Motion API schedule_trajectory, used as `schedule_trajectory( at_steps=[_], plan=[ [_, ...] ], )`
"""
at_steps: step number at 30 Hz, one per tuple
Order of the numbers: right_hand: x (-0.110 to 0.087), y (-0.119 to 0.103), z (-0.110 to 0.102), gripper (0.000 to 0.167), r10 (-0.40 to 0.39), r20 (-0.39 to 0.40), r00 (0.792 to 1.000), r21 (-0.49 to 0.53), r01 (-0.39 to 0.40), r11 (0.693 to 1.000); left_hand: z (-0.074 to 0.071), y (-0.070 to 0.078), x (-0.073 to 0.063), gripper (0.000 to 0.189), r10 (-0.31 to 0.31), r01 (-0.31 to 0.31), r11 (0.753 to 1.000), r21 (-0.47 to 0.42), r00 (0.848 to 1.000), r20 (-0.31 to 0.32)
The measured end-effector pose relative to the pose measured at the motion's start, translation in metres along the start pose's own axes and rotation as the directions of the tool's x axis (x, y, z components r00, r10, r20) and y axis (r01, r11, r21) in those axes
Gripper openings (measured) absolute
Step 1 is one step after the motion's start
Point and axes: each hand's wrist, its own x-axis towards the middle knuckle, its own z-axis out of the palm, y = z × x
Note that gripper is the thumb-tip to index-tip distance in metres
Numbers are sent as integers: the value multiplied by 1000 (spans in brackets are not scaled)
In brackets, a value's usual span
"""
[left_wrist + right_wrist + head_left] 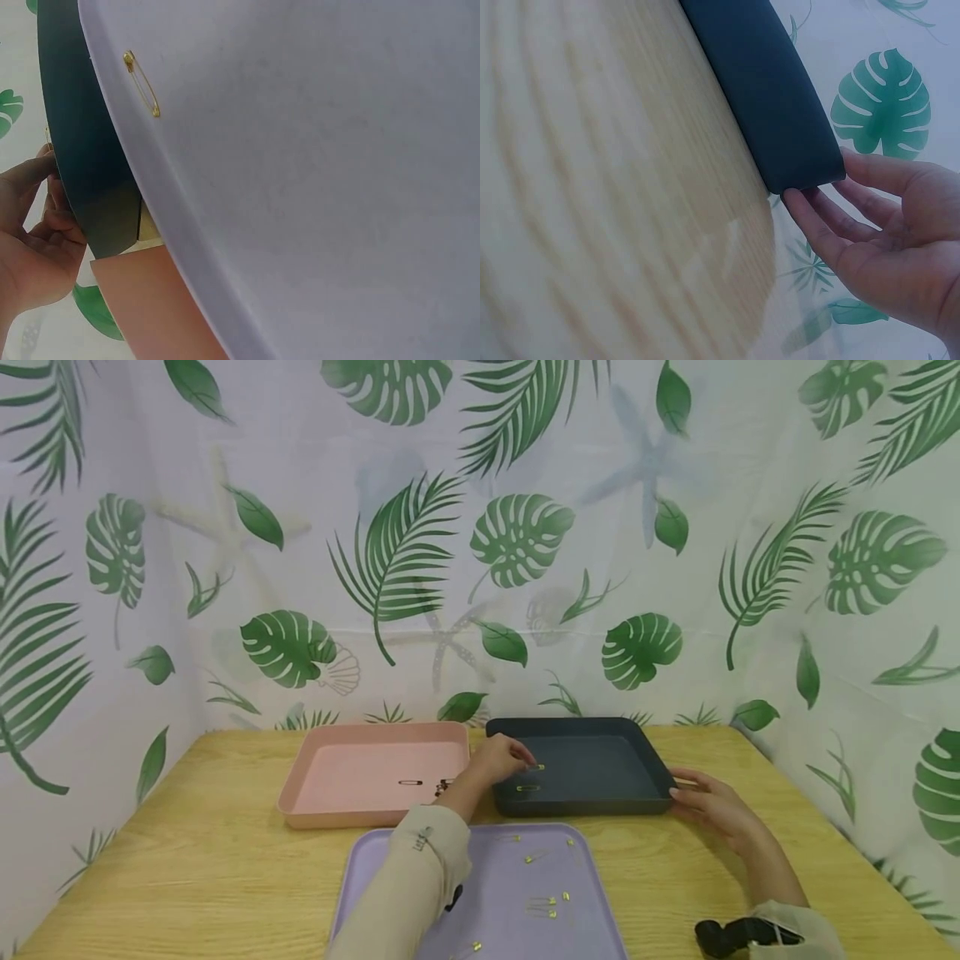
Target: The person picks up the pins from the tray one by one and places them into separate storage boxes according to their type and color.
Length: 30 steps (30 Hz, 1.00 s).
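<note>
My left hand (501, 758) is over the left part of the dark blue tray (600, 807), its fingertips pinching a gold safety pin (538, 767). In the left wrist view, a bit of that safety pin (49, 137) shows above the fingertips. Another gold safety pin (528, 788) lies in the dark tray just below the hand. At the tray's right end, my right hand (716, 810) touches the outer wall with nearly straight fingers. The right wrist view shows the fingertips (793, 196) against the tray's corner.
A lilac tray (600, 893) in front holds several scattered gold safety pins (542, 902), partly hidden by my left sleeve. The pink tray (296, 777) at the left holds black safety pins (410, 782), some bunched beside my forearm. A leaf-patterned cloth (517, 677) stands behind the wooden table (187, 877).
</note>
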Motion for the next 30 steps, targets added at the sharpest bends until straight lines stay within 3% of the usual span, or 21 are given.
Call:
schedule_trajectory(
  at_steps=[30],
  plan=[
    [1,1,0,62,5,8,1000,-8,-5,1000,0,-1,-4,11,20,-20,1000,-24,1000,-19]
  ],
)
